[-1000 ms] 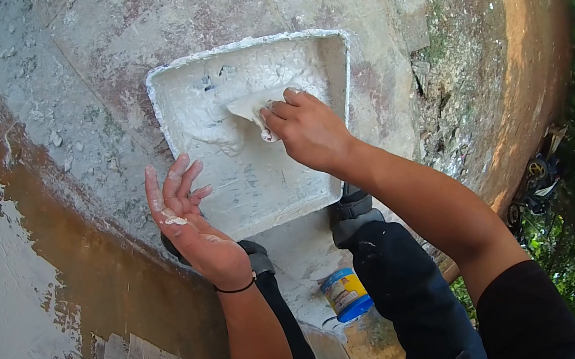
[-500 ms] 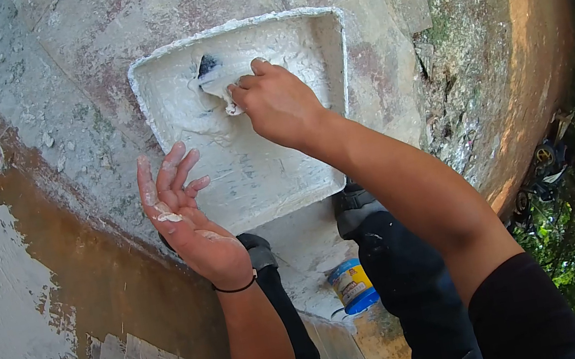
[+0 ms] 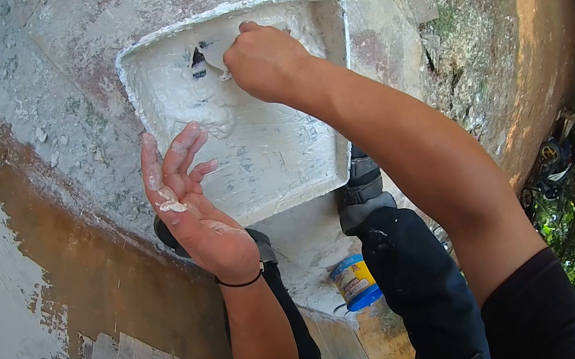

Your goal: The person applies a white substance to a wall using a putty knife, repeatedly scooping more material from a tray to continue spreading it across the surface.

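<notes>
A shallow white tray coated with wet white paste lies on the ground. Inside its upper part, my right hand is closed round a flat scraper smeared with paste; its handle is hidden by the fingers. Dark patches of the tray bottom show left of the scraper. My left hand is raised beside the tray's lower left side, palm up, fingers apart and bent, holding nothing. White paste sticks to its fingers and palm.
A blue and yellow tub stands between my legs, below the tray. At the left is a brown surface partly coated white. Rough concrete surrounds the tray, with foliage at the far right.
My right hand and the scraper have moved slightly up and right in the tray. The dark patch in the paste looks different. My left hand stays open, slightly shifted.
</notes>
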Available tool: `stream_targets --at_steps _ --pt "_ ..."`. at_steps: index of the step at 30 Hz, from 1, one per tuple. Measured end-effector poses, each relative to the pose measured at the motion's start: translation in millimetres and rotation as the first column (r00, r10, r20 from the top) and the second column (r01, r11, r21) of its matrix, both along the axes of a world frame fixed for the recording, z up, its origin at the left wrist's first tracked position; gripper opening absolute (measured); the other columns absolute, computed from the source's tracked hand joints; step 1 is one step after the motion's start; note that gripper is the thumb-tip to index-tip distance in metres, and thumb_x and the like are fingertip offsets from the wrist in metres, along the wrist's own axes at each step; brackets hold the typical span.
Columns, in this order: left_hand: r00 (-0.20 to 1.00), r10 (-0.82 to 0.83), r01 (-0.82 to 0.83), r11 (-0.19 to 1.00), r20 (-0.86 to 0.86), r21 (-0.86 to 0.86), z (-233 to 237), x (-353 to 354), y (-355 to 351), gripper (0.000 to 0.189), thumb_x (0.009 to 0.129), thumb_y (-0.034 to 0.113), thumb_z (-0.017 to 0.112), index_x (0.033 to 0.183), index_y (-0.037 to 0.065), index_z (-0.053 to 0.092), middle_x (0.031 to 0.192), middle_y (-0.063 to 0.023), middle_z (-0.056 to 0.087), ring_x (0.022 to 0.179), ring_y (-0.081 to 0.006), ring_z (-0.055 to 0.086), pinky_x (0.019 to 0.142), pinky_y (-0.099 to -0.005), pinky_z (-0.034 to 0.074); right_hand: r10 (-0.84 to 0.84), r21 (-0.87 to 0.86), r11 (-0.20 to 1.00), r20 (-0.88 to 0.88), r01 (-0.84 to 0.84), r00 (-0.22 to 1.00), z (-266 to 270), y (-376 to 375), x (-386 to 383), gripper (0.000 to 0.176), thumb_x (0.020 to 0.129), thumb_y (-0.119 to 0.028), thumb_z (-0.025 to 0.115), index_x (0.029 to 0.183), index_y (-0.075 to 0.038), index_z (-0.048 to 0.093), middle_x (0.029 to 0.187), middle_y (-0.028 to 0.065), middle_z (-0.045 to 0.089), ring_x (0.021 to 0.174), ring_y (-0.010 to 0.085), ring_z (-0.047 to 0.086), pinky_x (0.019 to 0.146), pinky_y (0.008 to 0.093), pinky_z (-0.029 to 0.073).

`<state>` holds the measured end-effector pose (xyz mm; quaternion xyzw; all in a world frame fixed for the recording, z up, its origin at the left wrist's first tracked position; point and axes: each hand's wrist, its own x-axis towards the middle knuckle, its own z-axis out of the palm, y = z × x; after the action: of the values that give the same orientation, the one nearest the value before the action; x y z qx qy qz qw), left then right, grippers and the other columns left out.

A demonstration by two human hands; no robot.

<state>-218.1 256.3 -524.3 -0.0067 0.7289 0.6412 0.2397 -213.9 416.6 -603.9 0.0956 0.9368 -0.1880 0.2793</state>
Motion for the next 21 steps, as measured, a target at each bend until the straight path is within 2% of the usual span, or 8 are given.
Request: stream_targets --at_steps 4,6,8,11,14,15,18,21 --pt "1.000 0.001 -0.001 1.000 -0.009 0.011 8.8 -1.8 -2.0 0.066 0.088 0.049 0.026 0.131 -0.002 0.027 0.114 -0.0215 0.052 0.103 -0.0270 0.051 0.079 -0.0304 0.041 0.036 -0.035 0.999 0.089 -0.033 0.995 6.2 -9.5 13.6 0.020 0.075 -0.011 0.049 0.077 -0.006 0.067 0.083 0.0100 0.065 0.093 0.0258 0.054 0.076 0.0347 0.048" --pt "1.000 -0.004 0.004 1.000 -0.014 0.026 10.6 -1.3 -1.4 0.066 0.088 0.049 0.026 0.131 -0.002 0.027 0.113 -0.0213 0.052 0.103 -0.0269 0.051 0.080 -0.0305 0.041 0.025 -0.025 0.999 0.027 -0.024 0.999 4.8 -4.8 20.4 0.019 0.075 -0.011 0.049 0.076 -0.004 0.066 0.083 0.0102 0.065 0.093 0.0260 0.054 0.075 0.0351 0.048" --pt "1.000 0.010 -0.010 1.000 -0.011 0.010 9.2 -1.4 -1.5 0.063 0.088 0.046 0.025 0.130 -0.001 0.027 0.114 -0.0209 0.052 0.103 -0.0268 0.051 0.080 -0.0307 0.040 -0.164 -0.019 0.986 -0.256 0.165 0.952 2.6 -2.3 26.0 0.019 0.075 -0.011 0.049 0.075 -0.003 0.065 0.083 0.0101 0.065 0.093 0.0256 0.054 0.075 0.0359 0.047" --pt "1.000 0.007 -0.007 1.000 -0.002 -0.002 2.4 1.6 -0.9 0.062 0.089 0.045 0.025 0.130 0.000 0.028 0.114 -0.0208 0.052 0.103 -0.0265 0.051 0.080 -0.0308 0.040 -0.117 0.104 0.981 -0.372 0.166 0.921 -5.6 0.8 14.2 0.018 0.075 -0.011 0.049 0.075 -0.003 0.065 0.082 0.0099 0.064 0.093 0.0248 0.054 0.076 0.0356 0.046" --pt "1.000 -0.015 0.015 1.000 -0.019 -0.009 0.7 3.4 1.1 0.061 0.089 0.045 0.024 0.130 0.000 0.029 0.115 -0.0206 0.052 0.103 -0.0258 0.051 0.081 -0.0305 0.040 -0.072 0.076 0.992 -0.303 0.099 0.950 -20.7 -13.8 14.6 0.019 0.073 -0.007 0.047 0.083 0.001 0.062 0.078 0.0112 0.063 0.084 0.0255 0.054 0.074 0.0336 0.045" --pt "1.000 -0.010 0.010 1.000 -0.019 -0.009 0.9 4.0 0.6 0.061 0.089 0.045 0.024 0.130 0.000 0.029 0.115 -0.0206 0.052 0.103 -0.0258 0.051 0.081 -0.0305 0.040 -0.061 0.018 0.998 -0.200 0.066 0.978 -17.6 -16.8 16.6 0.019 0.073 -0.007 0.047 0.081 0.002 0.062 0.078 0.0115 0.063 0.086 0.0253 0.054 0.075 0.0339 0.045" --pt "0.999 -0.029 0.029 1.000 -0.012 0.007 3.1 4.7 0.1 0.061 0.089 0.046 0.023 0.130 0.000 0.029 0.115 -0.0206 0.051 0.103 -0.0252 0.051 0.081 -0.0300 0.039 -0.016 -0.054 0.999 -0.160 0.007 0.987 -8.8 -27.0 29.5 0.018 0.073 -0.008 0.047 0.079 0.002 0.062 0.078 0.0119 0.063 0.087 0.0254 0.053 0.076 0.0338 0.045" --pt "0.999 -0.041 0.041 0.999 -0.011 -0.003 4.4 3.7 0.0 0.062 0.090 0.047 0.023 0.130 0.001 0.029 0.115 -0.0204 0.051 0.104 -0.0248 0.051 0.081 -0.0300 0.039 -0.057 -0.055 0.997 -0.136 0.049 0.989 3.1 -8.9 31.2 0.019 0.073 -0.009 0.049 0.080 0.000 0.064 0.079 0.0107 0.064 0.087 0.0263 0.053 0.075 0.0340 0.045"
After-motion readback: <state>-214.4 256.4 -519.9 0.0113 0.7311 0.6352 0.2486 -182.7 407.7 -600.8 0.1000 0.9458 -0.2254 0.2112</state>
